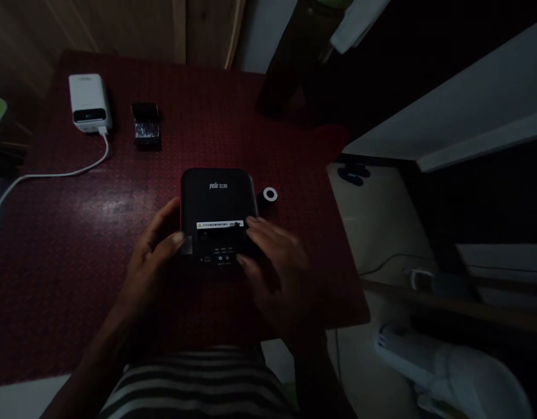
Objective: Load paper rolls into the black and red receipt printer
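Note:
A black label printer (219,203) with a white logo, a warning sticker and a row of small buttons lies on the dark red table. Its left side is gripped by my left hand (152,250), the thumb on the front left corner and the fingers along the edge. My right hand (277,262) rests at the printer's right front, fingers apart, their tips by the end of the dark slot and the thumb near the buttons. Just beyond the printer's right side lies a small black roll (269,195) with a white ring-shaped end.
On the red table (120,262), a white power bank (88,102) stands at the back left with a white cable (59,174) plugged in. Beside it is a black ribbon roll (146,125). A tall dark cylinder (294,58) stands at the back. Slippers (353,173) lie on the floor.

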A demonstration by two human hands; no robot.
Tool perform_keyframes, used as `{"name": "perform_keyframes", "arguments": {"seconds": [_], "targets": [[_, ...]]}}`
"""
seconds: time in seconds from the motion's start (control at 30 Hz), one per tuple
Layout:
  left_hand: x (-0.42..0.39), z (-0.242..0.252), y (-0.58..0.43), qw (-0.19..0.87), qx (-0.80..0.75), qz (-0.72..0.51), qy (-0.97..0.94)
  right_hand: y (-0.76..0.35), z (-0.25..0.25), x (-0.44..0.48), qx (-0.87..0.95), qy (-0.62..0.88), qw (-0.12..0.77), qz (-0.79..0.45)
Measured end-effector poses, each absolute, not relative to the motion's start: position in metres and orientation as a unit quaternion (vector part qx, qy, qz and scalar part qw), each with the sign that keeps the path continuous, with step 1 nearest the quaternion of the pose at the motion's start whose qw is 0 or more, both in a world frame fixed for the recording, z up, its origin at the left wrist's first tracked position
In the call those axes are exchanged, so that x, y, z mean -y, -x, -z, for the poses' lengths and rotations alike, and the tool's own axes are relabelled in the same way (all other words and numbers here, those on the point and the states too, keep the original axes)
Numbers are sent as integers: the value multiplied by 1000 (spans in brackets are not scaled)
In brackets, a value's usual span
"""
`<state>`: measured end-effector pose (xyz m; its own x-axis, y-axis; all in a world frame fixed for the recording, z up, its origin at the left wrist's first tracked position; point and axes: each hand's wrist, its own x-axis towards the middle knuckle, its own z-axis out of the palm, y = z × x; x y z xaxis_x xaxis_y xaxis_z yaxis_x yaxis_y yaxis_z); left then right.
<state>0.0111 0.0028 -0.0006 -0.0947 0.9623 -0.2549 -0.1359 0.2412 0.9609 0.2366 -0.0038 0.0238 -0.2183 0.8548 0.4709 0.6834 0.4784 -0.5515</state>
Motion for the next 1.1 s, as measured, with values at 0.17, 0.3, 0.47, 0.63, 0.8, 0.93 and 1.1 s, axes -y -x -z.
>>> {"name": "perform_keyframes", "arguments": {"seconds": [0.17,0.3,0.47,0.63,0.8,0.93,1.1], "targets": [[6,-3,-8,568,-568,-484,-348,-238,1,27,672,580,441,-133],[3,-8,-9,561,-573,-478,-358,-233,22,43,606,618,438,-245],[3,-11,-13,555,-583,-481,-347,-232,33,47,595,619,440,-264],[2,-13,-18,564,-582,-487,-326,-233,32,46,597,621,434,-261],[0,-15,-21,569,-578,-492,-317,-233,31,45,593,618,440,-271],[-1,-17,-22,541,-603,-486,-329,-232,31,43,598,609,443,-273],[1,-8,-18,545,-590,-486,-344,-239,15,36,615,604,435,-259]]}}
